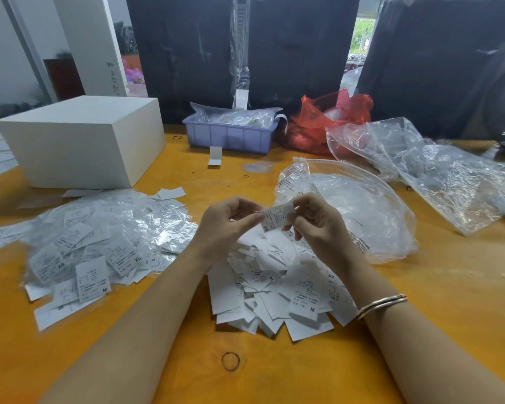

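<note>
Above orange table (449, 287), both hands (left (226, 225), right (318, 221)) pinch one label (277, 218).

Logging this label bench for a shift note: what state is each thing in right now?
label, held off the table, pinched at both ends.
left hand, pinches one end of the label.
right hand, pinches the other end.
loose labels, heaped unbagged beneath the hands.
bagged labels, heaped in clear sleeves.
zip bag, crumpled, mostly empty.
blue bin, full of bagged packets.
red bag, crumpled, mouth open.
rubber band, lying loose.
</note>
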Action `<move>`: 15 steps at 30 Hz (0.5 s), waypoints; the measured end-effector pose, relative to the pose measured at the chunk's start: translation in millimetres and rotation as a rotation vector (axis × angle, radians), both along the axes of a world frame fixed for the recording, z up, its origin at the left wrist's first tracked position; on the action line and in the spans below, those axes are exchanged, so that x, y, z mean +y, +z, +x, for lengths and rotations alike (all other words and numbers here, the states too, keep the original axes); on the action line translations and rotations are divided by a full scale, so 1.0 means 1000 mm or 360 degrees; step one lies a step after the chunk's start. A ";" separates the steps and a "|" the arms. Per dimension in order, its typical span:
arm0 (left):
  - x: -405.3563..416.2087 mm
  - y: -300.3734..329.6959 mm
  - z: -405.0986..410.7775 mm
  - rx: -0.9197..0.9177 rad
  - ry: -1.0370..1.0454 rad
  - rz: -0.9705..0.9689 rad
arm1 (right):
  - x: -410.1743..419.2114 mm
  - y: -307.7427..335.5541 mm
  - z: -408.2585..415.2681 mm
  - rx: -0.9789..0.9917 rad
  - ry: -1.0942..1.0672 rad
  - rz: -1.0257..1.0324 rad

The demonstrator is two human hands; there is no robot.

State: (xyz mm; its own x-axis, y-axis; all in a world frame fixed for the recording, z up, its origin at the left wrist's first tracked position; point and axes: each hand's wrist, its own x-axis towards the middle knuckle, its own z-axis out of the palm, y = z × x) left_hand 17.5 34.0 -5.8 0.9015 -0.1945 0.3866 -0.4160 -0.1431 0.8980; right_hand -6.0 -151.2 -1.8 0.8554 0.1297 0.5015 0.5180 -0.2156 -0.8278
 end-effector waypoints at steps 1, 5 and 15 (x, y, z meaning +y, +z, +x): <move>0.000 0.000 0.000 -0.0004 -0.0013 0.0010 | 0.001 -0.001 0.001 0.0010 0.0000 -0.0018; 0.000 0.001 -0.001 0.0018 -0.0022 -0.0041 | -0.003 0.001 0.004 -0.0042 -0.0193 0.0231; 0.000 0.004 -0.004 0.0015 -0.0082 -0.0028 | -0.002 0.007 0.001 -0.0185 -0.0178 0.0473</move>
